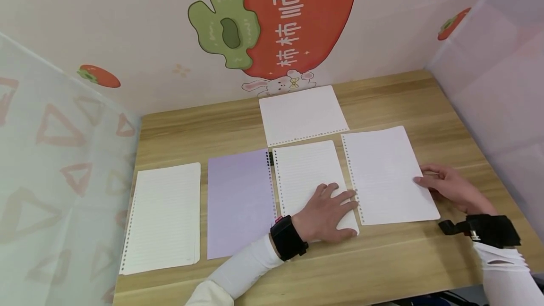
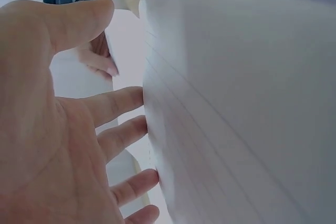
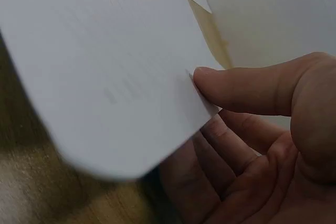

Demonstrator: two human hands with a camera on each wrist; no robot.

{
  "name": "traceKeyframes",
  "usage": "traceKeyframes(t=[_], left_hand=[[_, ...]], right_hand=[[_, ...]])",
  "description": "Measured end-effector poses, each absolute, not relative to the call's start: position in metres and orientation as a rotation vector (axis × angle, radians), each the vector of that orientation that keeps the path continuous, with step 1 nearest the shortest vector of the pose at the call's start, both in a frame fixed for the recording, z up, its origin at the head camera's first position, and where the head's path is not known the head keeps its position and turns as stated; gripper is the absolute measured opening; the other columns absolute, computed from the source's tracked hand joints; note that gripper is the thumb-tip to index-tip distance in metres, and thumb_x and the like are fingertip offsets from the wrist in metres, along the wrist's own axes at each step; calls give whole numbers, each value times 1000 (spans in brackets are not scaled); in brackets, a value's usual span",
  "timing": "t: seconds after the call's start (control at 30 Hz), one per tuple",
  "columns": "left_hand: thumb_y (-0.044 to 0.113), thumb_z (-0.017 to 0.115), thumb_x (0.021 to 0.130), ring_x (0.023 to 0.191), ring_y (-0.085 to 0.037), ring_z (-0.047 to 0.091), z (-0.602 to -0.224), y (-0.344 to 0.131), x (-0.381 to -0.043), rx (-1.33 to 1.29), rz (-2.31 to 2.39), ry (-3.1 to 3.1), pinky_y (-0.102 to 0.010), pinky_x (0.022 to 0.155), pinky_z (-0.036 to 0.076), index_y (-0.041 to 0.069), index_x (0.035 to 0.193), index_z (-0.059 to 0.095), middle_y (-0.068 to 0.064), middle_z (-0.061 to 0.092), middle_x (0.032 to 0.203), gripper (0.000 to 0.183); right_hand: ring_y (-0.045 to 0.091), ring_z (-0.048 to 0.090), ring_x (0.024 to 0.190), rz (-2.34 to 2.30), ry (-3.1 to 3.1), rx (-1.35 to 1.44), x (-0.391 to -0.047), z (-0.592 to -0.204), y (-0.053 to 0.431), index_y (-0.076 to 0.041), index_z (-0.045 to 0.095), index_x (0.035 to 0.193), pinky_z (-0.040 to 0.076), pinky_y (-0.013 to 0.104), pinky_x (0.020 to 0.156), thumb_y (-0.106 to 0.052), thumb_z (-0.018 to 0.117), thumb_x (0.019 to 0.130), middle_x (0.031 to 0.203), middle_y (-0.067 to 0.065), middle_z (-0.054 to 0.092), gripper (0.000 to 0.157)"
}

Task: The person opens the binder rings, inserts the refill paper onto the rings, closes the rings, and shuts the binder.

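My left hand [image 1: 326, 214] lies with spread fingers on the lower right part of a lined loose-leaf sheet [image 1: 306, 169], punched with holes down its left side. In the left wrist view its fingertips [image 2: 131, 187] are at the edge of the lined paper [image 2: 236, 77]. At the right, my right hand [image 1: 452, 185] pinches the right edge of another hole-punched white sheet [image 1: 384, 174]. The right wrist view shows the thumb [image 3: 241, 90] on top of this sheet [image 3: 105, 77] and the other fingers beneath it.
A purple hole-punched sheet [image 1: 240, 202] lies left of the middle sheet, with a small dark piece [image 1: 271, 158] between them. Farther left is a lined white stack [image 1: 165, 221]. Another white sheet [image 1: 303, 114] lies behind, near the wall. Walls border the wooden table [image 1: 382, 259].
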State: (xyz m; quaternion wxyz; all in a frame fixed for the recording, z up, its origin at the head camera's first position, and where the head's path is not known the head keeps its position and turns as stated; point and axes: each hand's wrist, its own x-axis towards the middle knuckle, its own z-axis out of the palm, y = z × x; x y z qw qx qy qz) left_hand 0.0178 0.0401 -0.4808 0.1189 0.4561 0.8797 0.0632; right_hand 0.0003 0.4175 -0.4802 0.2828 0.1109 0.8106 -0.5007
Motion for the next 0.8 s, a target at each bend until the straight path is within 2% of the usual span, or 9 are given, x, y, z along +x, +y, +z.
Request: traceKeyframes(t=[0.07, 0.13, 0.23, 0.3, 0.43, 0.57, 0.67, 0.8], left_hand=[[67, 45, 98, 145, -26, 35, -482, 40, 15, 1306, 252, 2554, -43, 116, 29, 29, 151, 54, 8, 41, 163, 66], [63, 45, 100, 144, -25, 36, -483, 41, 11, 1262, 349, 2558, -44, 115, 31, 26, 150, 55, 7, 43, 162, 62], [54, 46, 104, 141, -25, 40, -486, 43, 5, 1164, 581, 2591, -42, 113, 36, 18, 149, 54, 2, 46, 158, 58], [47, 49, 105, 140, -25, 42, -486, 44, 2, 1075, 782, 2577, -40, 114, 38, 12, 150, 50, -3, 46, 156, 57], [42, 51, 105, 135, -22, 49, -486, 43, -3, 827, 1231, 2347, -30, 110, 42, 4, 156, 36, -11, 42, 155, 66], [41, 53, 105, 121, -20, 64, -483, 42, -4, 538, 1539, 2016, -25, 95, 52, 3, 161, 24, -13, 43, 156, 73], [35, 56, 105, 110, -22, 71, -483, 43, -4, 368, 1674, 1789, -30, 90, 58, 5, 160, 22, -12, 48, 151, 72], [24, 59, 104, 96, -24, 74, -484, 44, -3, 240, 1775, 1597, -37, 81, 62, 8, 155, 29, -11, 54, 141, 61]], right_hand=[[13, 70, 81, -1391, 2135, 319, 2, -482, 420, 2, 40, 147, 59, 33, 70, -31, 62, 103, 96, -5, 73, 60], [14, 70, 81, -1473, 2081, 329, 4, -483, 422, -10, 48, 140, 60, 35, 70, -28, 61, 104, 96, -6, 72, 42], [16, 72, 83, -1678, 1935, 350, 8, -485, 424, -24, 60, 125, 61, 38, 69, -17, 57, 105, 98, -3, 74, 20], [18, 73, 83, -1814, 1819, 342, 10, -486, 424, -26, 65, 121, 62, 39, 68, -12, 54, 106, 99, -1, 75, 23], [17, 74, 83, -1976, 1686, 296, 15, -487, 421, -22, 68, 122, 61, 35, 66, -6, 49, 107, 100, 2, 77, 29], [16, 75, 84, -2025, 1659, 242, 20, -487, 415, -20, 67, 124, 62, 33, 66, -5, 47, 108, 101, 2, 78, 30], [15, 75, 86, -2035, 1659, 216, 25, -486, 407, -19, 67, 125, 62, 33, 67, -4, 48, 107, 103, 2, 78, 30], [11, 70, 84, -2012, 1700, 194, 31, -483, 392, -18, 65, 124, 60, 29, 67, -5, 50, 107, 101, -2, 74, 26]])
